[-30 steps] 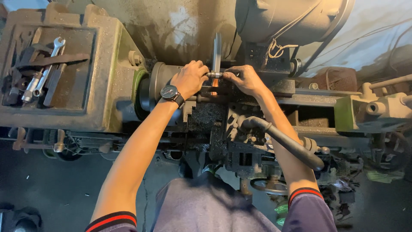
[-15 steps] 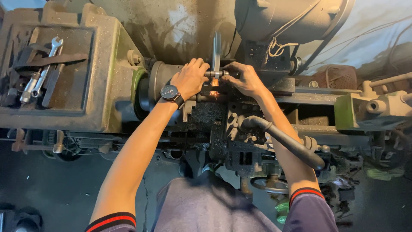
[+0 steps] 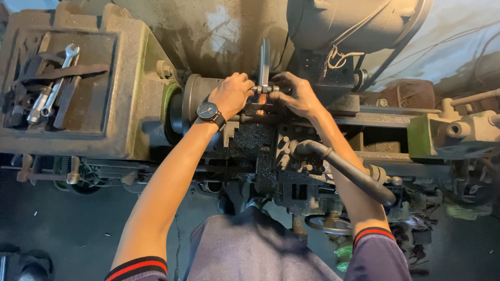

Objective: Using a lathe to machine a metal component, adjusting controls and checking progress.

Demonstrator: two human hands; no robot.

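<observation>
An old, grimy metal lathe [image 3: 130, 130] fills the view. My left hand [image 3: 233, 93], with a wristwatch on its wrist, rests against the round chuck [image 3: 192, 101] and grips a small metal piece [image 3: 259, 89] at the chuck's face. My right hand [image 3: 295, 94] closes on the same piece from the right. A flat upright metal bar [image 3: 264, 62] stands between the two hands. What the fingertips pinch is mostly hidden.
A recessed tray [image 3: 112, 78] on the headstock holds wrenches [image 3: 57, 78] and other tools. A long dark lever handle [image 3: 354, 174] juts from the tool post toward me. The tailstock [image 3: 448, 132] sits at the right, a handwheel [image 3: 325, 224] below, a motor housing [image 3: 354, 23] above.
Both hands stay at the same spot by the chuck; only slight finger shifts show. The view barely moved.
</observation>
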